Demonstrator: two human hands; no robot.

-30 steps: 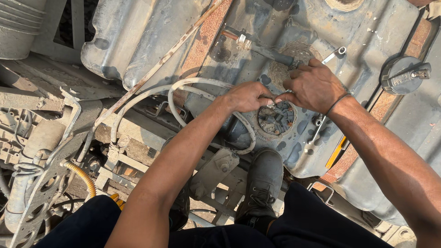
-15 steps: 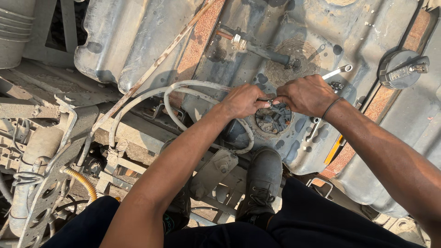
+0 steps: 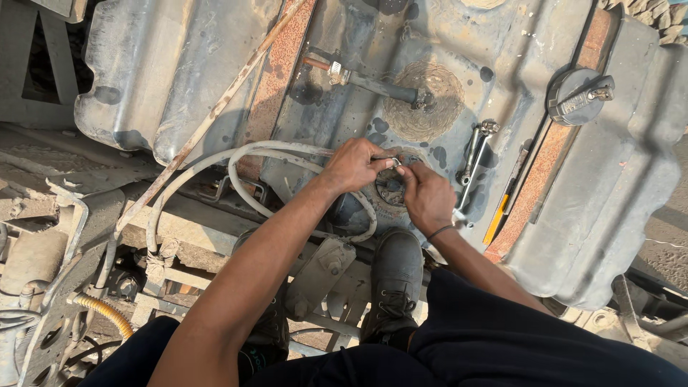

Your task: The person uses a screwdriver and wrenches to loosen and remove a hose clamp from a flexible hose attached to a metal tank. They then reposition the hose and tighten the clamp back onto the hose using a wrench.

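Both hands, left hand [image 3: 355, 163], right hand [image 3: 428, 197], meet on dusty tank [image 3: 186, 64] (outdoors); boot [image 3: 394, 276] below.

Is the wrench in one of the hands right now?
No, the wrench lies on the tank, apart from both hands, left hand and right hand.

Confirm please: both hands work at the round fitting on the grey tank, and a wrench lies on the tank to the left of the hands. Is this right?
Not quite. In the head view the wrench lies to the right of the left hand and right hand, not to their left. Both hands do work at the round fitting on the grey tank.
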